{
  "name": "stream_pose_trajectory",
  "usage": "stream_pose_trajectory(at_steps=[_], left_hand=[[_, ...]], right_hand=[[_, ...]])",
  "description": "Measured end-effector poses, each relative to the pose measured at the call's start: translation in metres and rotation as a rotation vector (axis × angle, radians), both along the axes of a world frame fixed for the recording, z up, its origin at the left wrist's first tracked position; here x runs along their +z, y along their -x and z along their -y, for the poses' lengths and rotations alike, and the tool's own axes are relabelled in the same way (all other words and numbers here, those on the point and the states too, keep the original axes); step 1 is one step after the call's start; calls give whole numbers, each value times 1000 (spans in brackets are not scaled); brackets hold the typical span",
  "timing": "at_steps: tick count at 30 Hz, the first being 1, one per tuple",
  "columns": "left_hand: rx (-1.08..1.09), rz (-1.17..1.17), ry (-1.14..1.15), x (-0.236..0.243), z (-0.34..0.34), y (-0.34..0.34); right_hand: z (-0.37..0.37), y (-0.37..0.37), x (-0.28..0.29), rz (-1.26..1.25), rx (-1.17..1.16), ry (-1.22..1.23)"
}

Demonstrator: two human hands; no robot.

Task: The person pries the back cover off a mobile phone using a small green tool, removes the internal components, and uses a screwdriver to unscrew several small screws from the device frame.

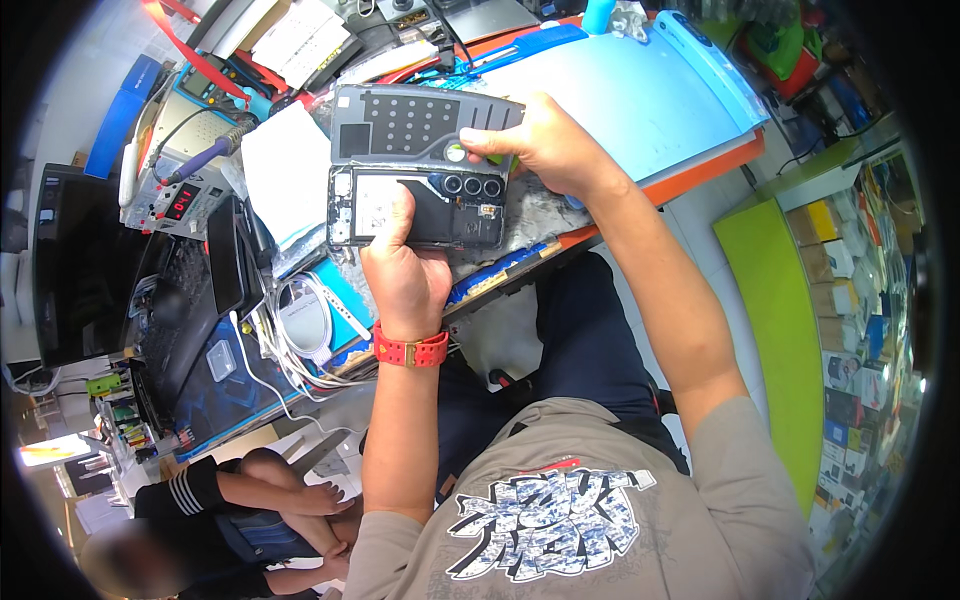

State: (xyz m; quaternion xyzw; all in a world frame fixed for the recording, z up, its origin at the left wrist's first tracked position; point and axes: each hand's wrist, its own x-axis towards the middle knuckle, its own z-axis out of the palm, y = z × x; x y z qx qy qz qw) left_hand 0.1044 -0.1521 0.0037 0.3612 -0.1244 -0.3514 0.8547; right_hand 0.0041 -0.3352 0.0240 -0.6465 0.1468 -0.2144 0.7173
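A smartphone with its insides exposed (430, 222) lies over the near edge of the bench, its three camera lenses in a row on the right. Gripping it from below is my left hand (405, 285), the thumb pressed on the pale battery area. Just beyond the phone, along its far long edge, is a dark grey back cover (410, 125) with rows of light dots. My right hand (545, 148) pinches the cover's right end, thumb on top and fingers beneath. Whether cover and phone are fully apart I cannot tell.
A light blue work mat (600, 110) spreads to the right. Left of the phone stand a soldering station (180, 200) with its iron (205, 155), a white sheet (287, 170) and coiled white cables (305, 320). A monitor (85, 260) is farther left. Another person (230, 510) sits at lower left.
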Motion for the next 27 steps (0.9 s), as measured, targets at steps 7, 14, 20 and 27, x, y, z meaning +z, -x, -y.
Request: stream_pose_trajectory(at_steps=[7,14,20,27], left_hand=[[74,207,-192,13,-11,-5],[-52,189,-207,25,-22,-11],[-89,142,-174,29,-26,3],[-95,132,-160,32,-26,8]], right_hand=[[15,9,28,-140,129,323],[-10,1,42,-132,237,-29],[-15,12,21,-40,213,-243],[-23,19,20,-19,154,-253]])
